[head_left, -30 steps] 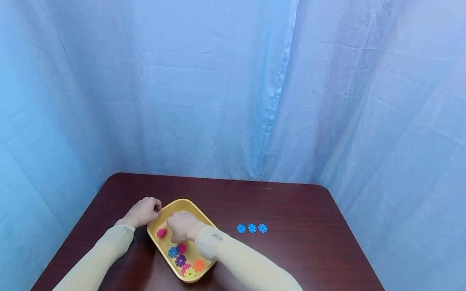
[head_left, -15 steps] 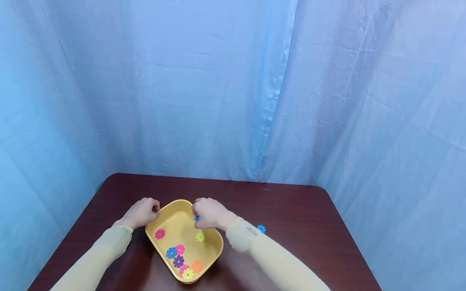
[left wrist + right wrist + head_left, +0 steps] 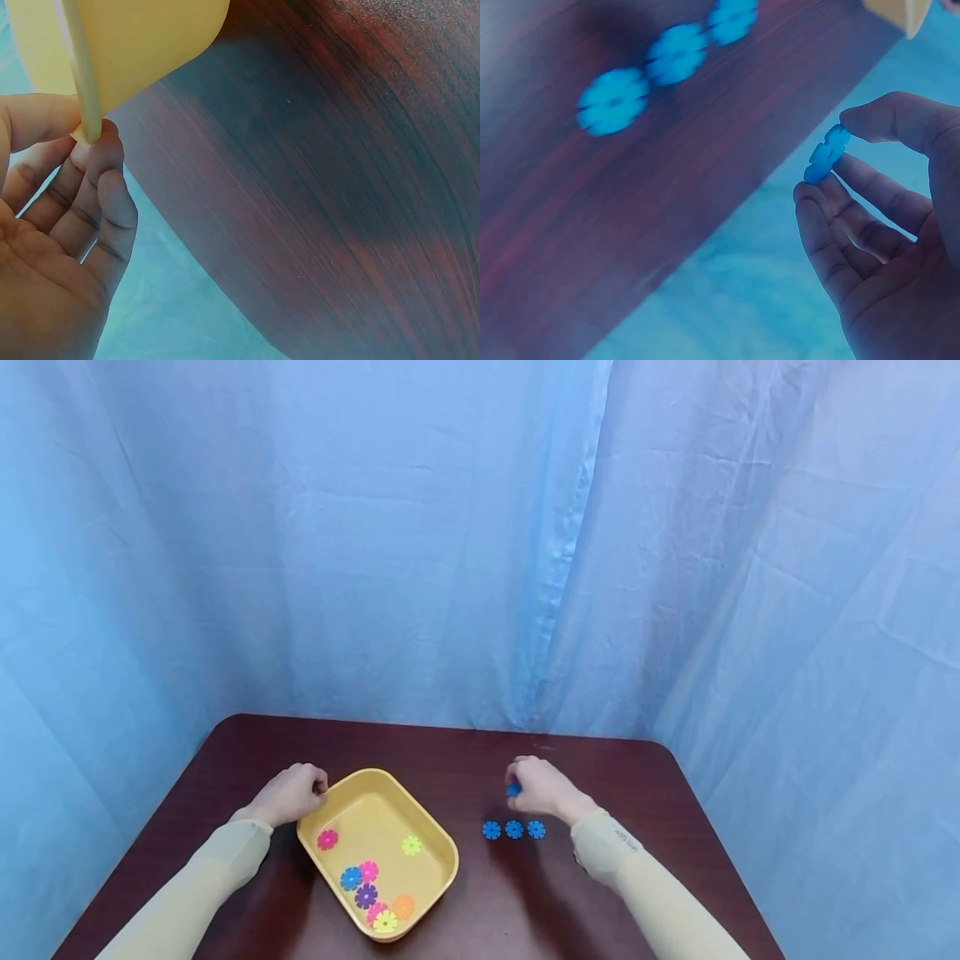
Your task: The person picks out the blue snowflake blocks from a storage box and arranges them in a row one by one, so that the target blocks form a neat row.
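Note:
My left hand (image 3: 291, 795) pinches the rim of a yellow plastic tray (image 3: 150, 45) between thumb and fingers, at its far left side. Up off the table, my right hand (image 3: 546, 789) pinches a blue notched disc (image 3: 828, 154) by its edges between thumb and fingertips. In the head view that hand is just beyond a row of three flat blue discs (image 3: 513, 829) on the table. Inside the tray lie several discs: a pink one (image 3: 327, 839), a lime one (image 3: 411, 845), a blue one (image 3: 351, 878), a purple one (image 3: 366, 895), an orange one (image 3: 402, 907), and others overlapping near its front corner.
A dark reddish wooden table (image 3: 600, 877) carries everything, with rounded far corners. Pale blue curtains (image 3: 450, 543) hang behind it and along both sides. The tray stands left of the row of discs.
My right hand has come up out of the tray with a blue disc and moved right, past the row. A lime disc in the tray is now uncovered. The left hand stays on the rim.

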The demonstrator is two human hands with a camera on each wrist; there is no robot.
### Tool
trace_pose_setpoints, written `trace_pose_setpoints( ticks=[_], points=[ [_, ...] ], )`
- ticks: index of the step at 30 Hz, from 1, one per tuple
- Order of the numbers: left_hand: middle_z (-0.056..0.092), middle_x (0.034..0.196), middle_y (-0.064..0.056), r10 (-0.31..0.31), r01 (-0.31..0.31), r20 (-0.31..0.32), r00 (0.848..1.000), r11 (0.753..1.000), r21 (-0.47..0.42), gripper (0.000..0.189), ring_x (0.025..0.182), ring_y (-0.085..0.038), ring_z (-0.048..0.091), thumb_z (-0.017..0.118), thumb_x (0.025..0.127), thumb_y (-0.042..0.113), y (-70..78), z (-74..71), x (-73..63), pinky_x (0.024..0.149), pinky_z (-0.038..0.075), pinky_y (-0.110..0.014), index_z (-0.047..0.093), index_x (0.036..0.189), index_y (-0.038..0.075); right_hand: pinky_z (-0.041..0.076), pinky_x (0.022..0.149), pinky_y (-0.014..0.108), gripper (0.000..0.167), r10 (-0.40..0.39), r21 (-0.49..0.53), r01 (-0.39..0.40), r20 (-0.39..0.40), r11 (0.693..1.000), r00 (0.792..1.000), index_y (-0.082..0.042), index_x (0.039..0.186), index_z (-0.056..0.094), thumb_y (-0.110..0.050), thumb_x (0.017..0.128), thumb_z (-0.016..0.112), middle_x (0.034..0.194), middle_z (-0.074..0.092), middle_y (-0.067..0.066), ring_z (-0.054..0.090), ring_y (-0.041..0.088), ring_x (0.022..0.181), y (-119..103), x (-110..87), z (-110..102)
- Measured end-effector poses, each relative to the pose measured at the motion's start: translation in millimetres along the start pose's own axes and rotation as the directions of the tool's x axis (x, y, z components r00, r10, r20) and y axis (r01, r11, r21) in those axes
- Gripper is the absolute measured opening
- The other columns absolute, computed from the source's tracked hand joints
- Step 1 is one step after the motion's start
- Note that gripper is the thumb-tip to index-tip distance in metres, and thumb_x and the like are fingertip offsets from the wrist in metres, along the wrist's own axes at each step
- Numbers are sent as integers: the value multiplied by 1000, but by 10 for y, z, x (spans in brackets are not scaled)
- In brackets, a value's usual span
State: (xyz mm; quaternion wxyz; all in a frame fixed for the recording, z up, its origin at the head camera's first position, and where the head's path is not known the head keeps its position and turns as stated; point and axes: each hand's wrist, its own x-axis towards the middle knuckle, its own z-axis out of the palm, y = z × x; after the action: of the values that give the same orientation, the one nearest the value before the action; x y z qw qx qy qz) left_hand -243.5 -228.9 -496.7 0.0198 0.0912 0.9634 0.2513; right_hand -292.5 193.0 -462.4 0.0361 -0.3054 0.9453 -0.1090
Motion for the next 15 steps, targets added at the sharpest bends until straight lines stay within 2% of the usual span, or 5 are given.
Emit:
trace_pose_setpoints(
  ticks=[7,15],
  points=[
    [52,64,-1,-8,8,4,1000,1000,-6,17,56,-15,50,69,83,2,-5,16,5,52,44,-29,63,70,11,49,67,34,14,87,45,-87,21,995,996,-10,87,69,-11,77,77,86,58,0,53,14,71,391,-283,159],
    [52,64,-2,-30,30,5,1000,1000,-4,17,56,-16,50,69,84,2,4,21,-5,52,45,-29,63,70,11,49,67,35,18,148,87,-149,14,985,989,-7,91,69,-9,77,81,87,59,2,51,16,73,659,-487,334]
  ],
)
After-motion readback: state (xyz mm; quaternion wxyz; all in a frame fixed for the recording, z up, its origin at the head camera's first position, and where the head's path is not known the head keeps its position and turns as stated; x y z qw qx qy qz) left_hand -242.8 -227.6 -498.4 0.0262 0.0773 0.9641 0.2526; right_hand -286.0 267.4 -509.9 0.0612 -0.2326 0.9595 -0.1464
